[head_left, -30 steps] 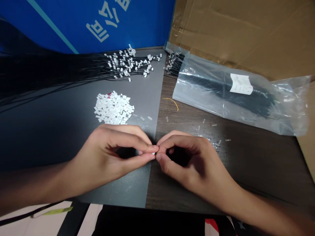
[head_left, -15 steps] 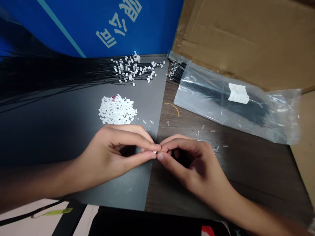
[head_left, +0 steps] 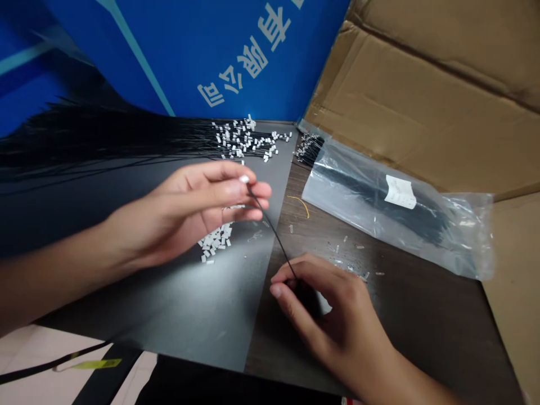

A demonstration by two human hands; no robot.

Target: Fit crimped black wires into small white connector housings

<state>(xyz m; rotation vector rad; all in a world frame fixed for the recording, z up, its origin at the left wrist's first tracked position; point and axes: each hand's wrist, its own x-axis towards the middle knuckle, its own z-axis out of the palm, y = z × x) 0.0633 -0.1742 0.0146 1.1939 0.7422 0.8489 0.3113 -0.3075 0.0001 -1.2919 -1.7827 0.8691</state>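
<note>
Slightly raised left hand [head_left: 198, 211], curled right hand [head_left: 333, 320] pinching black wire [head_left: 272, 228].

Wire assy workspace: wood desk [head_left: 405, 332], grey mat [head_left: 169, 315], bagged cables [head_left: 379, 208].

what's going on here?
A person has a thin black wire between both hands. The left hand pinches a white connector at its end; the right hand grips the wire lower down. Nearby lie loose white connectors, a spread of wired connectors and a clear plastic bag of black wires.
</note>
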